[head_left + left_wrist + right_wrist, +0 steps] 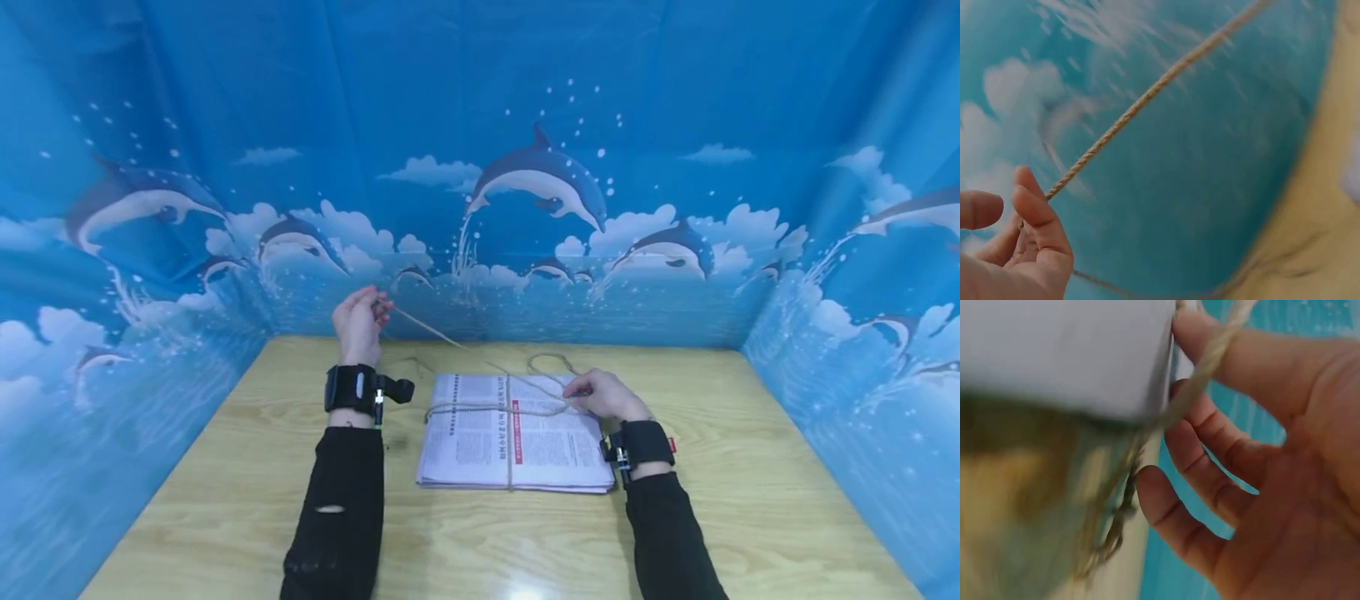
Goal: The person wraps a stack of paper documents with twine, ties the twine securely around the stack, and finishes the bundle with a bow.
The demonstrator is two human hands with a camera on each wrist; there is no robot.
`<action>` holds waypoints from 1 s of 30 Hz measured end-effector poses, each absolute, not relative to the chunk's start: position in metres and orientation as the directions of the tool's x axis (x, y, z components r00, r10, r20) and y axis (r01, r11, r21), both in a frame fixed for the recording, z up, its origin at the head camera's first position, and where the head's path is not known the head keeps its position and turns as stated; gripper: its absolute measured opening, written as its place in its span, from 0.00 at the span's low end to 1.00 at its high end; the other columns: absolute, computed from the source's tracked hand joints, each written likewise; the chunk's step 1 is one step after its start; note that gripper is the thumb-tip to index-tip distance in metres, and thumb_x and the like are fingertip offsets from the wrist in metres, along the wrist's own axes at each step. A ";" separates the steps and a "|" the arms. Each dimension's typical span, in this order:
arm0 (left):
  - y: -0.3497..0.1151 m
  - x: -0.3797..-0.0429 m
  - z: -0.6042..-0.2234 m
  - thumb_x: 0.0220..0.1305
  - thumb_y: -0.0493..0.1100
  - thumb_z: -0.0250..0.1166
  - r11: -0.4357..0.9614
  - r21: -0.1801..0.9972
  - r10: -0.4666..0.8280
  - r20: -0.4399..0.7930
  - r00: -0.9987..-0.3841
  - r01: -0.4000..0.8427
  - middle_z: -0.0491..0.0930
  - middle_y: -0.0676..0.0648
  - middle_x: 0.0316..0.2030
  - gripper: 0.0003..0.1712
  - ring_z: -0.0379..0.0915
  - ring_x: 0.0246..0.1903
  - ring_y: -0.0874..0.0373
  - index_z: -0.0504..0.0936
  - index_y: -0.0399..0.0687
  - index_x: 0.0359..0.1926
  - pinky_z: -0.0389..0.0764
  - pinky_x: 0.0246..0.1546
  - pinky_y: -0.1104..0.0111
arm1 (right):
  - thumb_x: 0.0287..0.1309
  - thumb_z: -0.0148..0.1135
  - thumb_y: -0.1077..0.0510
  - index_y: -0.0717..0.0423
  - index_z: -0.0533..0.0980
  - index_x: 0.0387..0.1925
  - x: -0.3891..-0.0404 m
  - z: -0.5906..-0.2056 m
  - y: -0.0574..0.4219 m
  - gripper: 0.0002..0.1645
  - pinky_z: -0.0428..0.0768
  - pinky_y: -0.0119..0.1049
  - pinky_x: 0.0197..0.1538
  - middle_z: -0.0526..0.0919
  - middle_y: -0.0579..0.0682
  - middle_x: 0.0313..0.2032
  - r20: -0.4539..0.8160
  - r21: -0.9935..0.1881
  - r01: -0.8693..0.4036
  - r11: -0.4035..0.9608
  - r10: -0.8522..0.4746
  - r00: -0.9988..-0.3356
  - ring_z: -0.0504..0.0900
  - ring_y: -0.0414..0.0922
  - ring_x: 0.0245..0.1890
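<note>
A stack of folded newspapers lies on the table with twine crossing it both ways. My left hand, raised to the left of and beyond the stack, grips a length of twine between curled fingers. That strand runs taut down to the right, and another hangs below the hand in the left wrist view. My right hand is at the stack's far right corner, thumb and forefinger pinching the twine there. In the right wrist view its other fingers are spread loosely beside the paper edge, and a strand crosses before the thumb.
The wood-grain table extends around the stack. A loop of loose twine lies beyond the stack near its far right corner. Blue dolphin-print curtains enclose the table at the back and both sides.
</note>
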State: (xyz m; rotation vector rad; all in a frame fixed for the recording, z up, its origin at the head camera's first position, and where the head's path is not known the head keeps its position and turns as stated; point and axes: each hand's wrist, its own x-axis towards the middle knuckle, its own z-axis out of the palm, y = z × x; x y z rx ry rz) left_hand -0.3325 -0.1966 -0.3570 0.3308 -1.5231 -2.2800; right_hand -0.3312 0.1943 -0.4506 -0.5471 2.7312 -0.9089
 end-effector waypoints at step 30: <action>-0.129 -0.300 -0.434 0.69 0.45 0.61 0.601 0.791 0.050 0.105 -0.993 0.113 0.84 0.42 0.45 0.17 0.80 0.42 0.52 0.83 0.41 0.53 0.79 0.42 0.62 | 0.64 0.57 0.64 0.65 0.77 0.55 -0.322 -0.436 0.248 0.19 0.77 0.48 0.41 0.81 0.63 0.44 0.053 -0.548 -0.267 0.793 -0.286 -0.957 0.79 0.56 0.42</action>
